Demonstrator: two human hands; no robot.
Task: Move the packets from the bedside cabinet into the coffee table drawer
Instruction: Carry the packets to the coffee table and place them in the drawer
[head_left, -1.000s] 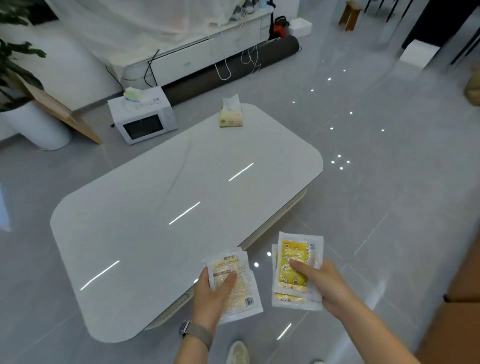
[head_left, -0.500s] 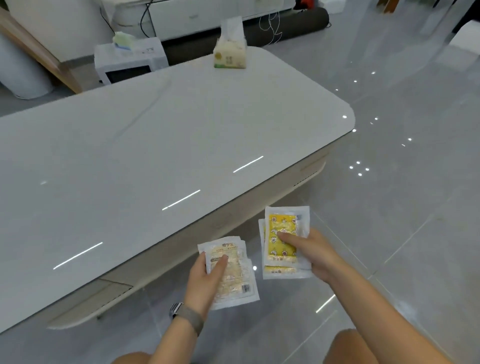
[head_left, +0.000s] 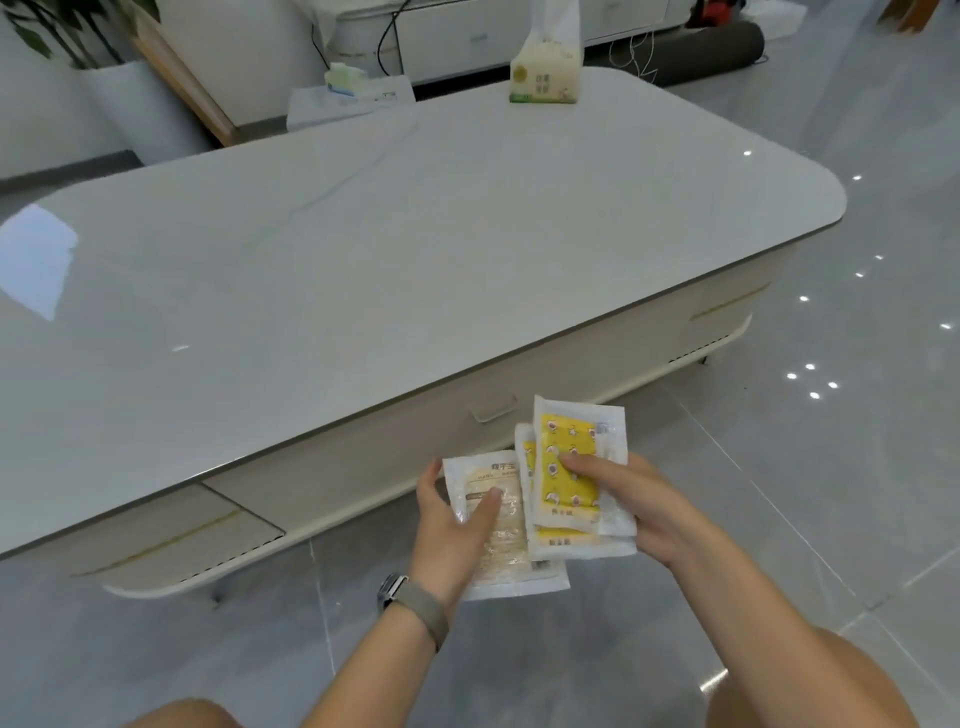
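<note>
Currently: packets in hand, carried, not yet stowed. Left hand (head_left: 457, 525) grips pale packets (head_left: 501, 535), thumb pressed across the face; clear wrap, beige contents, printed label. Right hand (head_left: 631, 506) pinches yellow packets (head_left: 569, 478), at least two fanned, white-bordered, patterned, overlapping the pale ones' right edge. All are held above the floor, just before the surface's (head_left: 415, 249) near edge, close to the drawer handle (head_left: 493, 408). Drawer appears closed. Judged step: arrival at the drawer. Next move likely calls for gathering the packets into one hand, freeing the other to pull the handle. Tissue pack (head_left: 544, 73) at the far edge.
</note>
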